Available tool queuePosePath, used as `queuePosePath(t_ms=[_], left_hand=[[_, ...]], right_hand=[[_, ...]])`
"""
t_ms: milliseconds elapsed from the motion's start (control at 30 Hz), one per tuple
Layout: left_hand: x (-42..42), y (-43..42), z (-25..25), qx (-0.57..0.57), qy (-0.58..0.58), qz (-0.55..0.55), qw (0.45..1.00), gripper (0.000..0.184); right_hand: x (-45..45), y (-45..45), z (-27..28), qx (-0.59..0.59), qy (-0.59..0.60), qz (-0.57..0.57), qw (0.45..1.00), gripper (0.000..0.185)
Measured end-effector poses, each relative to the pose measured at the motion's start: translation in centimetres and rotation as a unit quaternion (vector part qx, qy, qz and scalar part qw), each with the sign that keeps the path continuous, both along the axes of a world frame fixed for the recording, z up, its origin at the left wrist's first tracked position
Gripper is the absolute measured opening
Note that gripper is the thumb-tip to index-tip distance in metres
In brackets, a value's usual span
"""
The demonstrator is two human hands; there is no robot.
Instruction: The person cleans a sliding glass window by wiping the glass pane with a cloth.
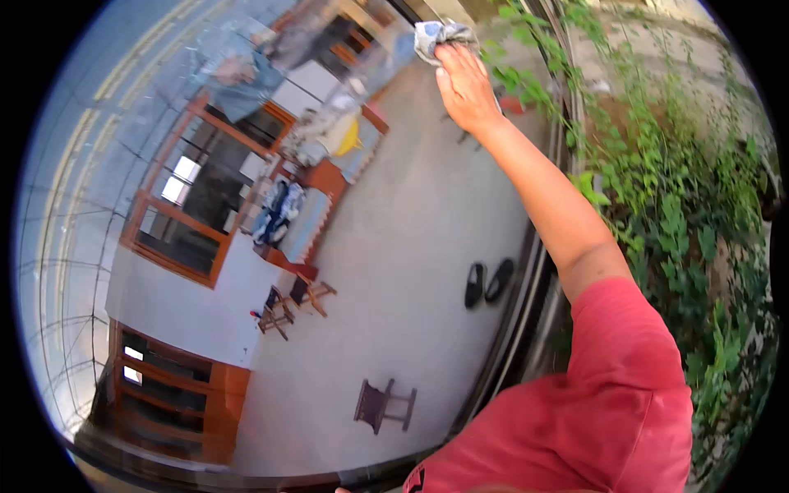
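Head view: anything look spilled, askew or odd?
The dark clothes heaped on the cushioned seat look untidy, covering part of it. No spill stands out on the floor, and nothing looks odd about the right hand holding the cloth.

The right hand point(470, 92) hid part of the patterned cloth point(428, 39). The bottom edge cut off the red shirt point(567, 427) and its dark print point(416, 480). The heaped clothes point(281, 209) blurred together; a pinkish sliver point(341, 490) at the bottom was too small to identify.
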State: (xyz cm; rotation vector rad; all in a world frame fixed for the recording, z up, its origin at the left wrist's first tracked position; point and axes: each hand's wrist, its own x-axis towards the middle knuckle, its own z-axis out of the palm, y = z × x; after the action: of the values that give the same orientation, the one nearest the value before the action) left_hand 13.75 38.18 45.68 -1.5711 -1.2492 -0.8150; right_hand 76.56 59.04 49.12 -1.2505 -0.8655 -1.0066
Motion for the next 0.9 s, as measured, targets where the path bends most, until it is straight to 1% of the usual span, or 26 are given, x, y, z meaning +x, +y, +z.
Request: queuePosePath(t_ms=[33, 67, 100, 133, 167, 200, 267, 300, 367, 433, 500, 533, 567, 633, 667, 700, 733, 767, 800, 833, 867, 900], left_hand=[[0.1, 0.2, -0.2, 0.013, 0.003, -0.009, 1.0, 0.089], [0.4, -0.4, 0.0, 0.007, 0.031, 0.036, 0.999, 0.086], [0.8, -0.8, 0.2, 0.013, 0.064, 0.068, 0.996, 0.083], [0.7, -1.4, -0.1, -0.028, 0.059, 0.108, 0.992, 0.082], [0.5, -1.7, -0.4, -0.065, 0.052, 0.147, 0.986, 0.082], [0.6, -1.7, -0.3, -0.077, 0.064, 0.146, 0.984, 0.082], [1.1, -1.2, -0.2, -0.035, 0.052, 0.079, 0.995, 0.082], [1.1, -1.0, -0.1, -0.047, 0.062, 0.079, 0.994, 0.082], [0.9, -0.8, -0.1, -0.031, 0.064, 0.035, 0.997, 0.081], [0.6, -0.9, 0.0, -0.053, 0.067, 0.034, 0.996, 0.081], [0.4, -1.0, -0.1, -0.052, 0.073, 0.059, 0.994, 0.081], [0.4, -0.9, -0.1, -0.055, 0.074, 0.059, 0.994, 0.081], [0.3, -0.9, -0.1, -0.056, 0.066, 0.059, 0.995, 0.081], [0.4, -0.8, -0.4, -0.058, 0.057, 0.058, 0.995, 0.081], [0.3, -0.8, -0.3, -0.055, 0.057, 0.054, 0.995, 0.081], [0.2, -0.8, -0.2, -0.052, 0.058, 0.051, 0.996, 0.081], [0.2, -0.7, -0.1, -0.054, 0.061, 0.054, 0.995, 0.081], [0.2, -0.6, 0.0, -0.056, 0.053, 0.033, 0.996, 0.082], [0.0, -0.5, -0.1, -0.057, 0.043, 0.012, 0.997, 0.083], [-0.3, -0.4, -0.1, -0.058, 0.042, 0.017, 0.997, 0.083], [-0.6, -0.3, -0.1, -0.054, 0.041, 0.008, 0.998, 0.084], [-0.7, -0.1, -0.1, -0.049, 0.039, -0.004, 0.998, 0.086]], right_hand=[[-0.4, -0.3, -2.8, 0.023, 0.014, 0.028, 0.999, 0.039], [-1.1, -0.7, -6.0, -0.003, 0.037, 0.028, 0.999, 0.039], [-1.9, -0.9, -9.1, 0.011, 0.063, 0.063, 0.996, 0.039], [-2.6, -1.1, -11.5, 0.032, 0.083, 0.096, 0.991, 0.039], [-3.5, -1.1, -14.6, 0.019, 0.093, 0.094, 0.991, 0.039], [-4.9, -1.2, -18.5, 0.016, 0.172, 0.101, 0.98, 0.039], [-8.2, -1.7, -25.9, 0.0, 0.319, 0.117, 0.941, 0.041], [-10.3, -2.2, -29.3, -0.012, 0.389, 0.124, 0.913, 0.042], [-16.0, -4.2, -34.7, -0.047, 0.512, 0.13, 0.848, 0.045], [-21.9, -5.4, -39.5, -0.068, 0.559, 0.153, 0.812, 0.047], [-25.8, -7.1, -40.0, -0.096, 0.505, 0.183, 0.838, 0.051], [-26.4, -7.7, -38.1, -0.105, 0.492, 0.19, 0.843, 0.055], [-26.1, -8.1, -35.6, -0.081, 0.482, 0.211, 0.847, 0.053], [-23.3, -7.8, -31.1, -0.058, 0.356, 0.22, 0.906, 0.048], [-21.9, -7.4, -28.1, -0.04, 0.316, 0.216, 0.923, 0.045], [-20.4, -6.8, -26.4, -0.022, 0.277, 0.212, 0.937, 0.042], [-18.6, -5.7, -26.7, -0.009, 0.282, 0.198, 0.939, 0.042], [-16.9, -4.6, -27.1, 0.003, 0.287, 0.186, 0.94, 0.042], [-15.3, -3.9, -28.0, 0.01, 0.354, 0.177, 0.918, 0.042], [-14.2, -3.6, -29.3, 0.017, 0.417, 0.168, 0.893, 0.042], [-14.1, -3.4, -31.0, -0.007, 0.474, 0.16, 0.866, 0.043], [-15.7, -4.4, -30.5, 0.004, 0.451, 0.165, 0.877, 0.04]])
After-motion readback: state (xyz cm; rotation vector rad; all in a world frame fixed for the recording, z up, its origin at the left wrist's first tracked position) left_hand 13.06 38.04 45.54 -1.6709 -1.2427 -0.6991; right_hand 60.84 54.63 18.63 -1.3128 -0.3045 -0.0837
